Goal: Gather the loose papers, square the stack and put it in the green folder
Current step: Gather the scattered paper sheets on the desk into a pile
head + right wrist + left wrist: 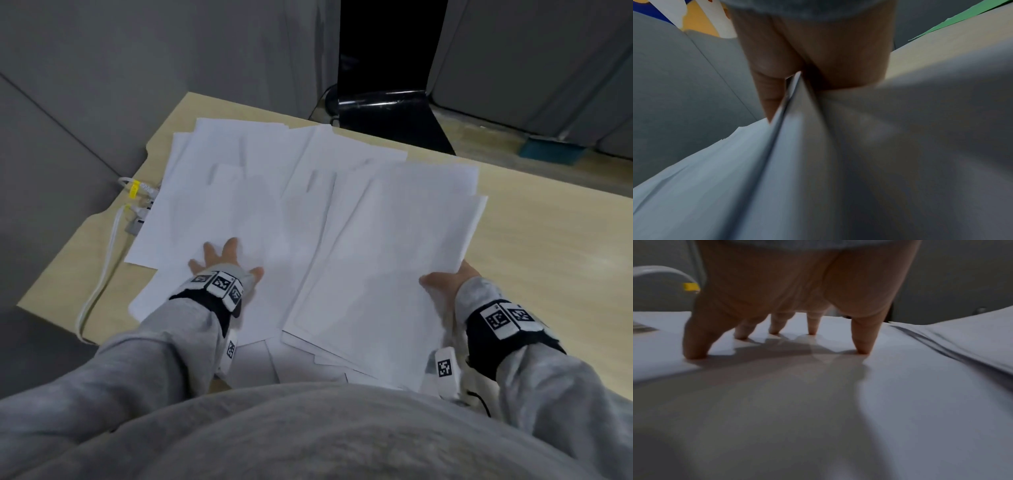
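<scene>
Pale wood desk (548, 246), grey panels behind. Left hand (224, 262) splayed flat, fingertips (861, 348) pinning loose papers (233, 192) at centre-left — should drag them rightward. Right hand (448, 277) pinches lifted sheaf (394, 257), lower right — keep hold. Green folder (962, 19) only shows upper right, right-wrist view.

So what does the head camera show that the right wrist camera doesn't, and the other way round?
Only the head view shows the left hand with fingers spread flat on the scattered white paper sheets, the whole light wooden desk and the white cables with yellow tags. Only the right wrist view shows a strip of green folder at the desk's far edge. Both show the right hand pinching the edge of a few lifted white sheets.
</scene>
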`<state>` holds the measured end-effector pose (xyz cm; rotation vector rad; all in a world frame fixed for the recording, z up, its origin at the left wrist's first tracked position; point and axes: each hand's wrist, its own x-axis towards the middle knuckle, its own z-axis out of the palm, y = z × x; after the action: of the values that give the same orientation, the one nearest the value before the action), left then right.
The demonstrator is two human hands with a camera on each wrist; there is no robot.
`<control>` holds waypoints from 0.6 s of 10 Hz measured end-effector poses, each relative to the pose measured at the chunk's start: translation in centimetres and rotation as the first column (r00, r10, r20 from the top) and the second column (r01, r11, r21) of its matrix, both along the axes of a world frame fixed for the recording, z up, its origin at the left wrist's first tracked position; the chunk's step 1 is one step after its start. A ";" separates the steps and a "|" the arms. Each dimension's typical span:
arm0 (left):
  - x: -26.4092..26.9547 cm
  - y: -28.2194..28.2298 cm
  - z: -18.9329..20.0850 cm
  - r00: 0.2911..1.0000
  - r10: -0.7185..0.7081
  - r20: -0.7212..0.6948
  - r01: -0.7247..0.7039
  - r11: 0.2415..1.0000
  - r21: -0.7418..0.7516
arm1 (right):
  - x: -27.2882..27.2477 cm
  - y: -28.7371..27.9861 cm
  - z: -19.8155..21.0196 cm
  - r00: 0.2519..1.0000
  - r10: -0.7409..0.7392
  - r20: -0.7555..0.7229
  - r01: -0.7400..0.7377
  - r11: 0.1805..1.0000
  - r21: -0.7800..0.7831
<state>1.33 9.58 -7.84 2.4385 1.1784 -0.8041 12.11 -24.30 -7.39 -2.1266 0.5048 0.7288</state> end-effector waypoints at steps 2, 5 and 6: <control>0.9 -1.2 -0.1 0.966 -0.196 0.168 0.223 0.961 -0.161 | 0.2 0.4 -0.6 0.983 0.181 -0.046 -0.184 0.980 -0.073; -3.2 3.9 -0.4 0.945 0.322 0.051 -0.326 0.934 0.146 | -0.4 0.0 -0.1 0.979 0.200 -0.040 -0.204 0.966 -0.160; -5.4 6.0 -1.8 0.945 0.323 0.060 -0.328 0.933 0.145 | -0.5 0.8 0.0 0.988 0.155 -0.013 -0.155 0.970 -0.188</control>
<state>-4.03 15.59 -9.60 2.2694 1.6289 -0.5868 11.58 -23.48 -7.40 -2.3642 0.4238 0.7927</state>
